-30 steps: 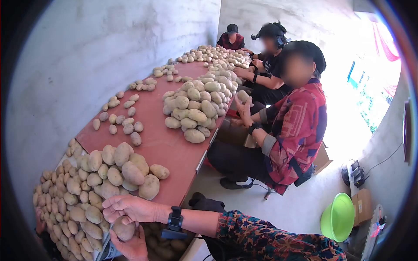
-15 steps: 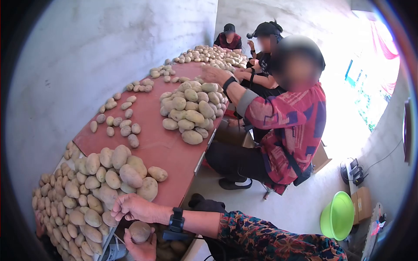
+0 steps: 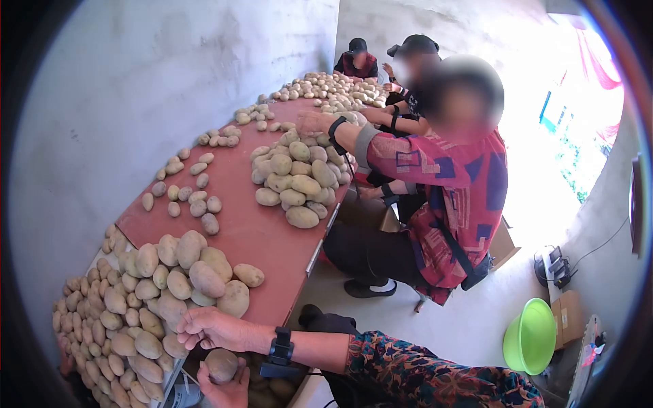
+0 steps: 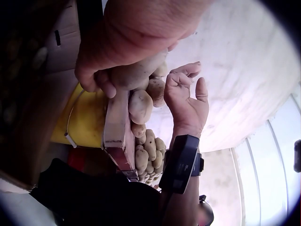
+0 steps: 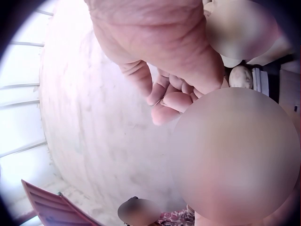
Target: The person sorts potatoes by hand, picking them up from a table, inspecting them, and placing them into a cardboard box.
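Note:
My left hand [image 3: 228,394] cups a round brown potato [image 3: 221,366] at the bottom of the head view, its fingers and thumb around the sides. In the left wrist view that hand [image 4: 136,37] is close to the lens, with the potato [image 4: 134,74] under it. Just above, my right hand [image 3: 214,329] hovers with loosely bent fingers and holds nothing; in the right wrist view its fingers [image 5: 171,101] are bent around empty air. A large potato heap [image 3: 129,319] lies beside both hands.
The red table [image 3: 258,238] carries another potato pile [image 3: 299,173] and scattered small potatoes. A person in a patterned red shirt [image 3: 469,197] sits alongside, with others farther back. A green basin [image 3: 529,336] stands on the floor at the right.
The left hand has moved right with its potato, away from the heap. The right hand has shifted slightly right. The neighbouring person's arm has reached over the middle pile.

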Available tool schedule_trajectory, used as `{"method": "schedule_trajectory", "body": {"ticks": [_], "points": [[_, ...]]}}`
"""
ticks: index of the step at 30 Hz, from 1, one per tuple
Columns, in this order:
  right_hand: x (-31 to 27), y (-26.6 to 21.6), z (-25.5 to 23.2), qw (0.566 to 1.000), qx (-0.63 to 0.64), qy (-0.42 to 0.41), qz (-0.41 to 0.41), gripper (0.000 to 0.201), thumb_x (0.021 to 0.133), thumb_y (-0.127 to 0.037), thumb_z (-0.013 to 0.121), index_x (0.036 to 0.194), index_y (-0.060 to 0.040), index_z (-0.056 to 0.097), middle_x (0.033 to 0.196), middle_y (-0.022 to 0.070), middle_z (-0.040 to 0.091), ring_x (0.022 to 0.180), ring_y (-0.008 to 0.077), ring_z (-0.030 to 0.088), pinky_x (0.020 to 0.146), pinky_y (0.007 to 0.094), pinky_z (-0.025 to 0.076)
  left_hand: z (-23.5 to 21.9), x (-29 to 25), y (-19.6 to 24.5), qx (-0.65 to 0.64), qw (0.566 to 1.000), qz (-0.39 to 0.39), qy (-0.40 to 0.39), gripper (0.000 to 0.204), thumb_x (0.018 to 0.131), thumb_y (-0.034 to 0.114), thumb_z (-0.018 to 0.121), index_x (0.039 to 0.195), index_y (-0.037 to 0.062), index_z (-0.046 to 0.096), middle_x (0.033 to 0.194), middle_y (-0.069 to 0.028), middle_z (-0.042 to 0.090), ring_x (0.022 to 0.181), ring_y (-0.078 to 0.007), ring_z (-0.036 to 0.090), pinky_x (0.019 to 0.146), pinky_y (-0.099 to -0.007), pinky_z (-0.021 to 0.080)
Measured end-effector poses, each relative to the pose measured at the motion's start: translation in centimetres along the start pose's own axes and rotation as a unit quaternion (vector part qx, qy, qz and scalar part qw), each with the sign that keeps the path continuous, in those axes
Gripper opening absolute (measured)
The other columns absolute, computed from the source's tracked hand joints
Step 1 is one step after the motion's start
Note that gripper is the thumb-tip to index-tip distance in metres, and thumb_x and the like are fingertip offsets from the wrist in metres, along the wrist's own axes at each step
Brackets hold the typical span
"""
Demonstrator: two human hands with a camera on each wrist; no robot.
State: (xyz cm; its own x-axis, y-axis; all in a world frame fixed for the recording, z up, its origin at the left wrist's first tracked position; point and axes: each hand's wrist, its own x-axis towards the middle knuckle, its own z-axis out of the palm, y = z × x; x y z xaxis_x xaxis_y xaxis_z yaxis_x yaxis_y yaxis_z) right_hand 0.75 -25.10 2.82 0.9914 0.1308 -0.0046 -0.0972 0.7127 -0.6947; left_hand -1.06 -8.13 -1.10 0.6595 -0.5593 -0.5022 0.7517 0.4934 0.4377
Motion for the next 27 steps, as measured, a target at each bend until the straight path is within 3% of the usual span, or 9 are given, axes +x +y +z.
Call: {"method": "schedule_trajectory", "body": {"ticks": [10,12,15,17,19,20,22,25,27], "points": [[0.0,-0.7,0.5,0.999,-0.036,-0.006,0.017,0.022,0.089,-0.026,0.058,0.102,-0.0087,0.058,0.092,0.0025,0.065,0.072,0.0063,0.062,0.056,0.0209,0.037,-1.9,1.4,-0.4,0.056,0.998,0.003,-0.022,0.073,0.084,0.038,0.070,0.141,0.0053,0.038,0.136,-0.0104,0.049,0.122,-0.0401,0.048,0.108,-0.0574,0.038],[0.2,-0.3,-0.2,0.999,-0.033,-0.019,0.037,0.027,0.090,-0.027,0.059,0.106,-0.0050,0.058,0.099,0.0069,0.066,0.085,0.0106,0.064,0.064,0.0234,0.042,-0.6,0.6,-0.6,0.067,0.998,0.016,-0.003,0.049,0.086,0.054,0.060,0.115,0.0148,0.059,0.107,-0.0071,0.065,0.093,-0.0277,0.063,0.078,-0.0365,0.053],[-0.2,-1.3,0.9,0.999,-0.040,-0.002,-0.026,0.033,0.090,-0.030,0.059,0.110,-0.0031,0.058,0.102,0.0091,0.065,0.092,0.0113,0.062,0.067,0.0240,0.043,0.9,-0.1,-0.2,0.033,0.999,-0.005,-0.014,0.049,0.091,0.052,0.055,0.116,0.0103,0.059,0.100,-0.0123,0.067,0.084,-0.0264,0.066,0.065,-0.0307,0.057],[-0.9,-2.2,1.2,0.987,-0.145,-0.043,-0.046,0.040,0.090,-0.031,0.062,0.116,-0.0004,0.059,0.108,0.0116,0.065,0.101,0.0148,0.061,0.077,0.0277,0.047,1.1,0.0,0.0,0.025,0.999,0.017,0.017,0.051,0.094,0.054,0.049,0.116,0.0087,0.059,0.093,-0.0148,0.068,0.079,-0.0269,0.066,0.059,-0.0280,0.056],[-0.8,-1.2,0.6,0.899,-0.414,-0.123,-0.072,0.043,0.088,-0.030,0.066,0.118,0.0010,0.060,0.112,0.0125,0.065,0.105,0.0196,0.061,0.088,0.0323,0.049,-1.9,1.4,1.0,0.050,0.995,-0.019,-0.081,0.058,0.087,0.057,0.056,0.125,0.0136,0.051,0.111,-0.0074,0.061,0.089,-0.0244,0.062,0.068,-0.0307,0.053],[-0.7,-0.7,0.5,0.904,-0.406,-0.114,-0.072,0.043,0.088,-0.027,0.068,0.118,0.0027,0.061,0.113,0.0131,0.066,0.107,0.0215,0.061,0.096,0.0346,0.047,0.9,0.3,0.5,0.025,0.998,0.058,0.008,0.049,0.091,0.053,0.050,0.122,0.0140,0.054,0.102,-0.0060,0.064,0.075,-0.0243,0.063,0.051,-0.0270,0.050],[-0.7,0.1,0.5,0.914,-0.392,-0.047,-0.093,0.038,0.089,-0.025,0.069,0.116,0.0009,0.063,0.109,0.0087,0.068,0.103,0.0185,0.063,0.093,0.0342,0.050,0.5,-0.2,1.9,0.034,0.994,0.083,-0.069,0.040,0.093,0.044,0.053,0.120,0.0145,0.055,0.105,-0.0047,0.065,0.083,-0.0230,0.064,0.056,-0.0300,0.052],[0.0,-0.9,-0.1,0.971,-0.195,-0.005,-0.142,0.027,0.091,-0.027,0.065,0.104,-0.0034,0.067,0.098,0.0032,0.069,0.092,0.0099,0.063,0.079,0.0260,0.050,-0.1,-0.2,4.6,0.039,0.984,0.162,-0.056,0.043,0.090,0.030,0.060,0.125,0.0057,0.053,0.113,-0.0082,0.064,0.099,-0.0242,0.063,0.078,-0.0437,0.054],[-0.1,-2.0,0.1,0.975,-0.167,0.082,-0.124,0.023,0.090,-0.029,0.064,0.097,-0.0064,0.068,0.092,0.0034,0.071,0.080,0.0075,0.063,0.062,0.0205,0.042,0.4,-1.3,7.1,0.071,0.976,0.184,-0.089,0.043,0.088,0.028,0.063,0.126,0.0077,0.054,0.116,-0.0086,0.062,0.099,-0.0264,0.063,0.076,-0.0359,0.053]]}}
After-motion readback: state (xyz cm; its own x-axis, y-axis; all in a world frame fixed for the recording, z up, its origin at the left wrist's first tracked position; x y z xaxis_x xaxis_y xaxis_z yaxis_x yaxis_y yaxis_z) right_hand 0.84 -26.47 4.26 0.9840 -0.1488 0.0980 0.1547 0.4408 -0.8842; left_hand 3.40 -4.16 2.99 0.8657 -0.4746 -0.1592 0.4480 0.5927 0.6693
